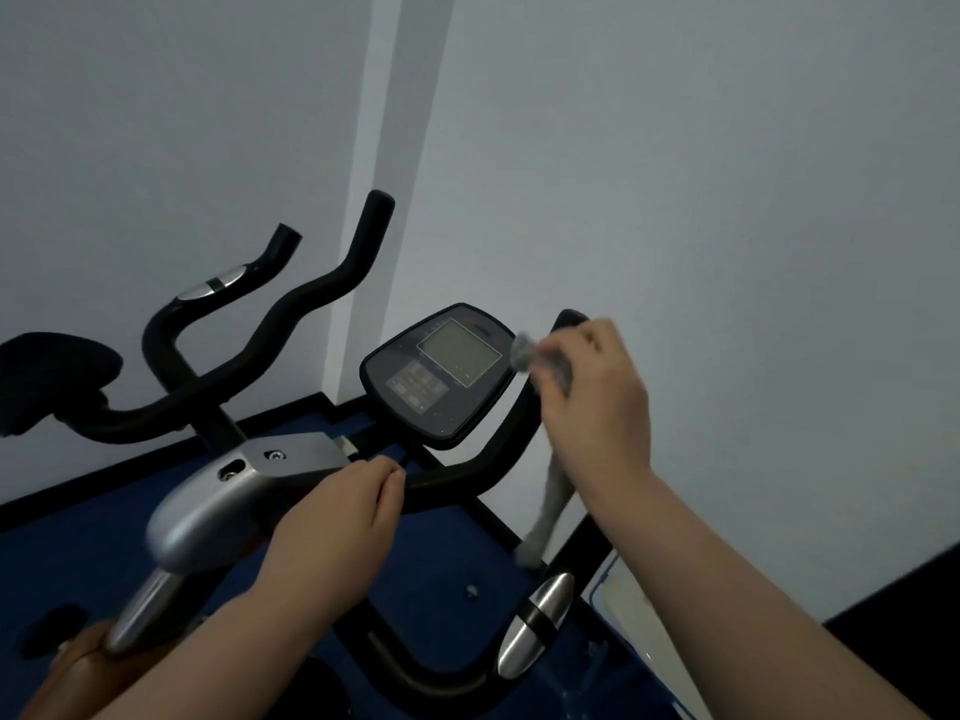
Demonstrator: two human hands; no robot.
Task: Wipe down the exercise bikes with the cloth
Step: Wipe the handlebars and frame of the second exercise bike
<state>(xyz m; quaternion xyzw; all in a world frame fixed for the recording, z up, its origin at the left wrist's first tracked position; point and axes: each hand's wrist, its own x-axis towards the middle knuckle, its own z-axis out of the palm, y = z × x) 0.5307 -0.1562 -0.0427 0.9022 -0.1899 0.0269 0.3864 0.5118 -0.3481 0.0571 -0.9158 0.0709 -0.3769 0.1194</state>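
Two exercise bikes stand side by side before a pale wall, and I take the console [441, 374] of the nearer bike as landmark. Far left of the console, at the frame edge, is the black saddle-like pad [49, 374] of the second bike [249, 330], and its curved black handlebars rise up toward the wall with free space around their tips. Below and left of the console, the left hand [340, 517] has its fingers curled around the black handlebar [452, 475] of the nearer bike, next to a silver housing [213, 506]. Under the console the blue floor [431, 579] is visible between the bars. Right beside the console's right edge, the right hand [592, 392] grips a grey cloth [530, 353]; the bunched upper part touches or nearly touches the console rim, I cannot tell which because of blur. A loose tail of the cloth hangs down below this hand, toward the floor. Below right of the console, a silver grip sensor [535, 623] sits on the lower bar. Right of the hand, the wall is plain and open to the frame edge.
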